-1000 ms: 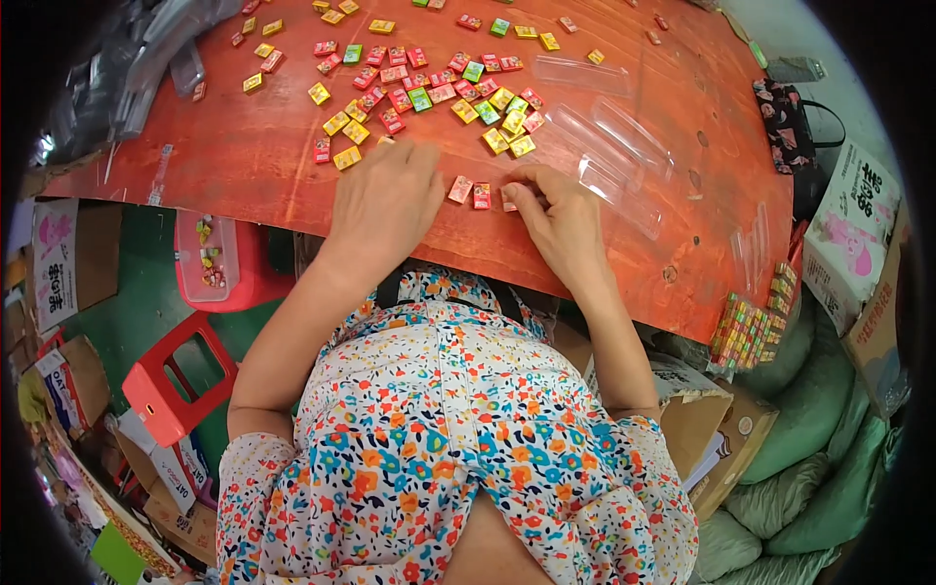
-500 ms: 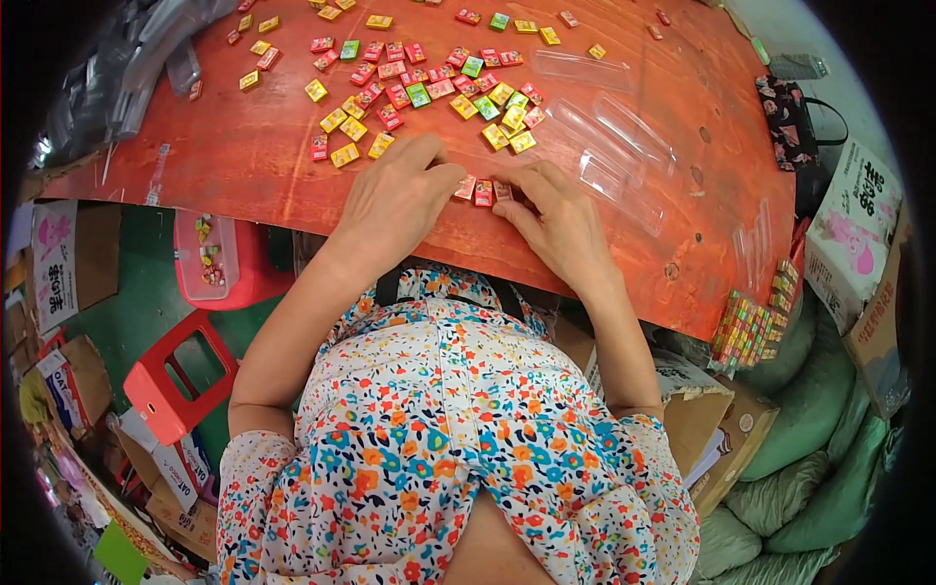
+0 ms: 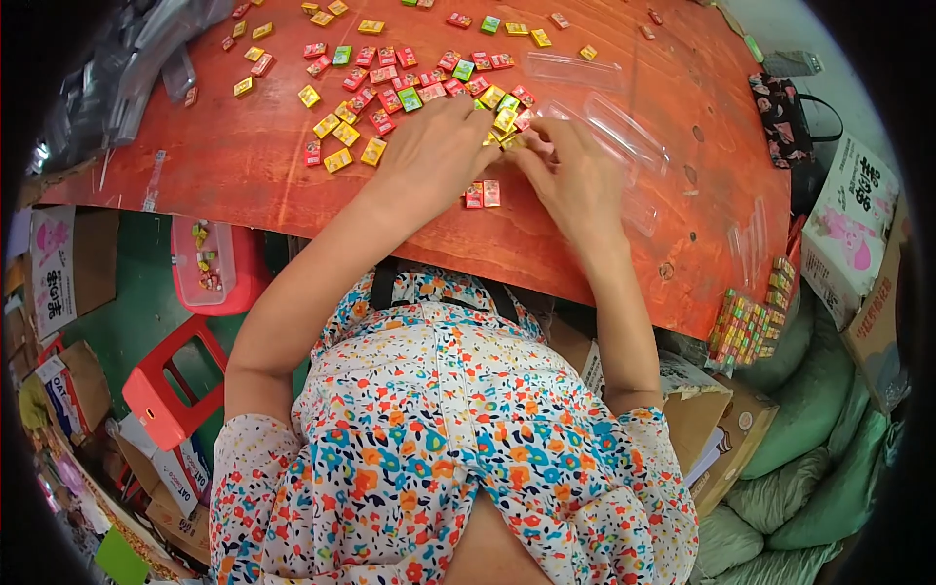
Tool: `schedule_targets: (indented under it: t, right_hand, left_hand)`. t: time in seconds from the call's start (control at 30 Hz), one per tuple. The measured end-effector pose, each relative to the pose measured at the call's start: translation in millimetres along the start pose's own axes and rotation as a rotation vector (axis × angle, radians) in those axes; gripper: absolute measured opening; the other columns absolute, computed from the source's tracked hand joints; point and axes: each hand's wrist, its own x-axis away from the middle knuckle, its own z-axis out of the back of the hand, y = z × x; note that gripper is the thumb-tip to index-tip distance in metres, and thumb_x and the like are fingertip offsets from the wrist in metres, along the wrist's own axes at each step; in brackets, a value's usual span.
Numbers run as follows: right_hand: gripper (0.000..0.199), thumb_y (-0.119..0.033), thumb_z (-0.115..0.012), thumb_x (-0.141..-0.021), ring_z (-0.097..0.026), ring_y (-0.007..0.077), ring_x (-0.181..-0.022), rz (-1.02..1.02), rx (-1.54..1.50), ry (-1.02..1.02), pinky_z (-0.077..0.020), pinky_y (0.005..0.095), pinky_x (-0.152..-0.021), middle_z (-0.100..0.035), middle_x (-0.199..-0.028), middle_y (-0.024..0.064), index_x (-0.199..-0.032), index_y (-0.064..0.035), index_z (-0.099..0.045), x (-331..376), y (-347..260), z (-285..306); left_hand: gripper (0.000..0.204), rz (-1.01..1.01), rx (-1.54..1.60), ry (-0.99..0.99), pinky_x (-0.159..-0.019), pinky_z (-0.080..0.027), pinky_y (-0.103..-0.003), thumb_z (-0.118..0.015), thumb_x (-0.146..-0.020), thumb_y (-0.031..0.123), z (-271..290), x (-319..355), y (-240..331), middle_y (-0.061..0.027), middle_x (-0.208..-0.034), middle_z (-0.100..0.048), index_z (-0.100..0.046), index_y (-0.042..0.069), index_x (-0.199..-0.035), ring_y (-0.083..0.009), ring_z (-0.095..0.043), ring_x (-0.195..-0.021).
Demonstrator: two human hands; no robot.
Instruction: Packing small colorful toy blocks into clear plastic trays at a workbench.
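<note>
Small printed boxes, red, yellow, green and pink, lie scattered over the red wooden table (image 3: 253, 185). My left hand (image 3: 434, 151) is at the near edge of the cluster, its fingers curled and partly hiding several boxes; what its fingertips hold, if anything, is hidden. Facing it, my right hand (image 3: 577, 175) has thumb and forefinger closed around a small yellow box (image 3: 512, 142). Other yellow boxes (image 3: 504, 119) lie just beyond the fingertips. Nearer me, a red box (image 3: 474, 195) and a pink box (image 3: 491, 193) stand side by side, touching neither hand.
Clear plastic trays (image 3: 627, 132) lie right of my right hand. A wrapped stack of small boxes (image 3: 743, 330) sits at the table's right corner. Clear plastic packaging (image 3: 136, 68) is piled far left. Below the table's left edge are a plastic tub (image 3: 216, 268) and a red stool (image 3: 175, 380).
Both hands have moved away from the short row of boxes near me, farther out to the yellow boxes at the cluster's edge. The red and pink boxes are now uncovered.
</note>
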Motion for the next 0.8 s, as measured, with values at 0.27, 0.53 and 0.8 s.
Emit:
schedule_targets:
  t: [0.27, 0.53, 0.8]
  right_hand:
    - [0.018, -0.014, -0.067, -0.086, -0.066, 0.0314, -0.083, 0.152, 0.156, -0.054, -0.0535, 0.0402, -0.067, -0.066, -0.096, 0.0113, -0.101, -0.0054, -0.066, -0.2, 4.0, -6.7]
    - [0.023, -0.007, -0.067, -0.085, -0.065, 0.032, -0.094, 0.234, -0.05, -0.227, -0.0546, 0.0388, -0.078, -0.065, -0.107, 0.0137, -0.107, -0.0039, -0.065, 33.1, 5.8, 11.7]
    - [0.042, -0.011, -0.073, -0.082, -0.062, 0.0317, -0.1, 0.081, -0.144, -0.323, -0.0523, 0.0394, -0.084, -0.06, -0.114, 0.0141, -0.122, -0.0051, -0.061, 30.3, -3.3, 16.2]
  left_hand:
    - [0.012, 0.015, 0.037, -0.024, -0.073, -0.052, -0.045, -0.062, -0.081, 0.009, 13.7, 2.2, -7.1, -0.0141, -0.087, -0.06, -0.061, 0.001, -0.09, -0.0333, -0.062, -0.087]
    - [0.017, 0.139, 0.074, -0.178, -0.073, -0.052, -0.044, -0.066, -0.08, 0.006, 45.9, 62.3, 0.7, -0.0141, -0.092, -0.058, -0.062, 0.001, -0.095, -0.0336, -0.062, -0.086]
    - [0.038, 0.185, 0.146, -0.223, -0.077, -0.052, -0.044, -0.073, -0.081, 0.015, 46.8, 52.8, 12.2, -0.0131, -0.105, -0.055, -0.061, 0.003, -0.114, -0.0338, -0.063, -0.095]
